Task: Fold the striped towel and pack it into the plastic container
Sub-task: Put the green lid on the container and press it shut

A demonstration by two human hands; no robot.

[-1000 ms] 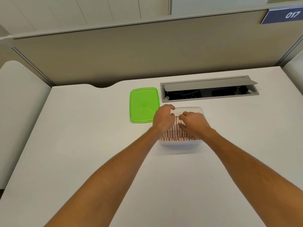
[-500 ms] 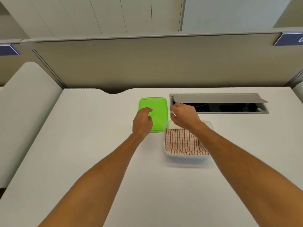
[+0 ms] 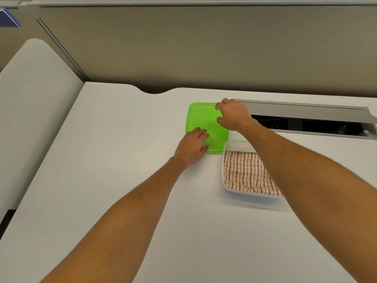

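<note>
The folded red-and-white striped towel point(image 3: 243, 172) lies inside the clear plastic container point(image 3: 224, 176) on the white desk, partly hidden by my right forearm. Left of the container lies the green lid point(image 3: 201, 119), flat on the desk. My left hand point(image 3: 191, 147) rests on the lid's near edge with its fingers over the lid and the thumb at the edge. My right hand point(image 3: 233, 115) hovers over the lid's far right corner, fingers loosely curled, holding nothing that I can see.
An open grey cable tray point(image 3: 306, 119) with its flap raised is set into the desk behind the container. A beige partition wall point(image 3: 183, 48) closes off the back. A second white desk surface point(image 3: 30, 99) adjoins at the left.
Both hands left the towel in the container and moved left and away to the green lid. My left hand now lies on the lid's near edge; my right has reached its far corner.
</note>
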